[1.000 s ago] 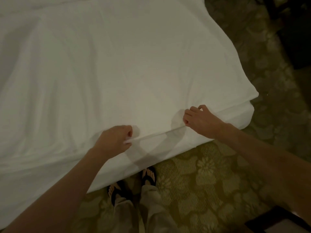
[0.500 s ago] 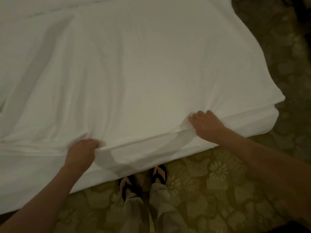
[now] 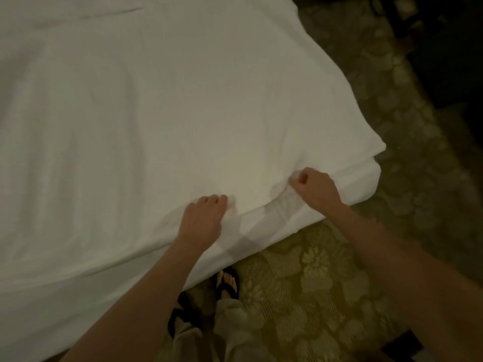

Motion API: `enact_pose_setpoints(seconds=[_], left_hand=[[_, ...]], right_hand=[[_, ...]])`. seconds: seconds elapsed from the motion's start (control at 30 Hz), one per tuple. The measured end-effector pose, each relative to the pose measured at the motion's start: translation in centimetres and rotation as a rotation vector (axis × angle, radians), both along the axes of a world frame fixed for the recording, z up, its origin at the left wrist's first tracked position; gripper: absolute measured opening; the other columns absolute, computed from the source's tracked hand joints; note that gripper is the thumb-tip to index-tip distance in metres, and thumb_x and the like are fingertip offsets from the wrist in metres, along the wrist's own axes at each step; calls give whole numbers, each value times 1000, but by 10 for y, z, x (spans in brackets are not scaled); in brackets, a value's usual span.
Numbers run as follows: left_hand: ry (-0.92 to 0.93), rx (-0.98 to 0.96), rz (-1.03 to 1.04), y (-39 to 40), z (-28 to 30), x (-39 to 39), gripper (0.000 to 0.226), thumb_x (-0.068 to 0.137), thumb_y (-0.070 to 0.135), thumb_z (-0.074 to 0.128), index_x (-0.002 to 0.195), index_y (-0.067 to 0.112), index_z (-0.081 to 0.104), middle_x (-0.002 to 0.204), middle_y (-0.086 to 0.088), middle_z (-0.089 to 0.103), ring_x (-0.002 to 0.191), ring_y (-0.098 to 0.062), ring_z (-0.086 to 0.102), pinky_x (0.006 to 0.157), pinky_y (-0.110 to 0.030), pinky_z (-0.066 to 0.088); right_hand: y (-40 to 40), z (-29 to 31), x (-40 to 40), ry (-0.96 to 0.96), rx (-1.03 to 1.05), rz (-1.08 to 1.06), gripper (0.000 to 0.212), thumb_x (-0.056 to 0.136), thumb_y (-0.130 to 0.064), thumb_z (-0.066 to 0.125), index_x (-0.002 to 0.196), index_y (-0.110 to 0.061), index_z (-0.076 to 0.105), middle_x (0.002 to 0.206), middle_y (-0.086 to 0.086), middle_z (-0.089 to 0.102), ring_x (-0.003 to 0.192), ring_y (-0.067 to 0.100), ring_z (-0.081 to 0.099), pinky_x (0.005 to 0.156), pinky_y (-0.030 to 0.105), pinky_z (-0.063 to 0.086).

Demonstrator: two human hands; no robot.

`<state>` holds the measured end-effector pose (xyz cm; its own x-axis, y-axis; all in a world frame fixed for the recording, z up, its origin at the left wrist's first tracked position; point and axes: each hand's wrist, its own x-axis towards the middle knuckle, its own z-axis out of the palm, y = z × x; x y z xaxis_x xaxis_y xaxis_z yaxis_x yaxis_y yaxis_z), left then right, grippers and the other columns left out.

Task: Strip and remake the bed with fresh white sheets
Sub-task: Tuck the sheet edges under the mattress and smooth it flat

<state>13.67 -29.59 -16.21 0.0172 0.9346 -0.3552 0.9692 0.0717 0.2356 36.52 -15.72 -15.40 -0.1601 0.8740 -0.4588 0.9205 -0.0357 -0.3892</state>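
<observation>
Sheet (image 3: 162,121), soft and light, is gripped along its edge by left hand (image 3: 202,220) and right hand (image 3: 315,188), both near the bed corner (image 3: 371,163).

Dim room; floral olive carpet (image 3: 326,278), dark furniture (image 3: 449,61).

Dim, warm light (soft overall); dark corners, slight wide-angle bending.

White sheet (image 3: 162,121): woven cloth, matt, soft, lightly creased near the edge. Carpet (image 3: 326,283): textile pile, matt, flower pattern in olive tones. Sandals (image 3: 230,283): black, dull, possibly rubber or foam; the dim light leaves this unsure. Trousers (image 3: 230,333): pale, thin cloth, matt, loosely wrinkled.
</observation>
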Motion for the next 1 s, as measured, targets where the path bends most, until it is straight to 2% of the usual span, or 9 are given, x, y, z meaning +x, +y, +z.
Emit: enact_pose_setpoints(seconds=[0.1,0.2,0.27,0.37,0.47,0.57,0.7,0.83,1.0], left_hand=[[19,-21,-57,27,-5,22,29,90,14,48,119,17,44,110,0,58,97,-20,58,67,-28,35],[-9,-109,-109,40,-1,33,21,94,18,45,115,18,46,104,2,57,92,-20,58,67,-26,32],[-86,-163,-152,47,2,36,5,94,16,44,96,20,42,87,6,48,78,-18,49,64,-25,29],[-167,-184,-221,55,5,38,18,91,11,44,80,19,32,67,9,34,58,-11,35,52,-22,22],[-170,-271,-203,50,9,31,14,90,15,48,82,19,37,70,9,38,65,-15,42,60,-25,29],[-155,-438,-175,35,13,14,12,89,29,53,89,21,45,87,7,48,79,-15,47,71,-24,34],[-113,-471,-23,39,53,-18,25,92,44,51,100,21,59,107,1,60,100,-18,56,87,-31,44],[-58,-267,145,68,139,-75,33,94,47,48,111,21,60,118,-2,59,112,-21,54,95,-35,43],[-65,-99,339,59,259,-148,36,97,46,43,115,18,58,118,-2,61,107,-21,55,87,-33,43]], right_hand=[[28,-12,20,91,-28,-602,57,92,-52,52,105,2,63,101,13,67,94,28,63,78,29,46],[43,-22,36,165,-112,-908,68,84,-55,59,121,2,54,104,16,67,94,29,65,83,39,55],[53,-24,38,205,-95,-938,49,89,-37,59,114,4,58,89,12,65,89,27,65,79,36,55],[63,-17,36,220,19,-883,34,96,-19,49,114,8,60,108,19,64,103,32,60,79,30,43],[46,-16,49,122,21,-921,33,98,-17,44,117,7,58,119,22,61,105,32,58,82,32,43],[24,-8,60,1,-41,-949,40,97,-16,49,132,4,43,131,21,53,115,36,54,88,36,45],[22,39,34,32,0,-612,21,90,-15,61,106,-4,53,116,19,59,106,33,56,84,34,41],[27,119,-41,44,12,-105,25,91,-24,60,109,-8,57,117,13,55,105,27,55,91,39,45],[9,238,-162,-32,110,311,33,96,-36,49,122,-16,53,125,5,51,116,22,50,97,37,38]])
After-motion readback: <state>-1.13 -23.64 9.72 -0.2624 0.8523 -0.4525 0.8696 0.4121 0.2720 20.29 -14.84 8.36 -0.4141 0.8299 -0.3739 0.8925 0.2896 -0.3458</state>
